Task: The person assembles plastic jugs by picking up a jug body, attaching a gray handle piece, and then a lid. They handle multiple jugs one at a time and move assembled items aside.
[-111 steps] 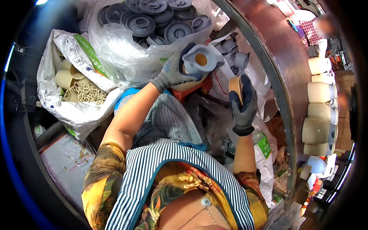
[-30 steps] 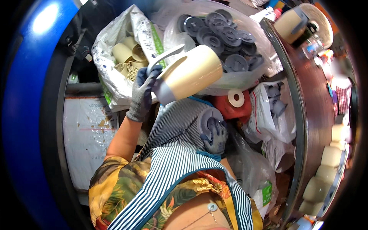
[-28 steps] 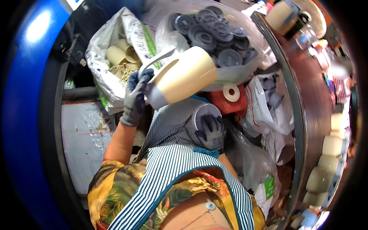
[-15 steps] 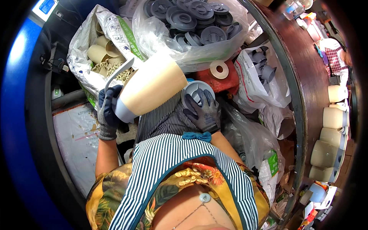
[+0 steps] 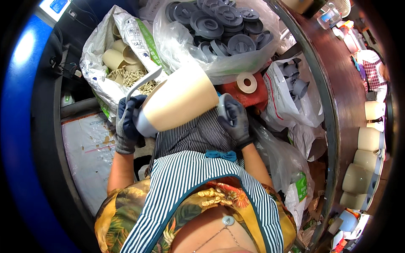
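Observation:
My left hand [image 5: 128, 124], in a dark glove, grips the grey base and handle end of a large cream plastic jug body [image 5: 179, 101] that lies tilted across my lap. A grey round lid [image 5: 222, 107] is held by my gloved right hand [image 5: 235, 120] against the jug's wide mouth on the right. My striped apron [image 5: 190, 168] lies below both hands.
A clear bag of grey round lids [image 5: 215, 29] sits ahead. A white sack with cream cups and small parts [image 5: 124, 63] is at the left. A red stool with a white tape roll [image 5: 247, 82], bags of grey parts [image 5: 291, 84], and finished cream jugs on a curved brown table [image 5: 363, 164] lie to the right.
The jug has swung down from overhead to my lap. My right hand picked up a grey lid from my lap and brought it to the jug's mouth.

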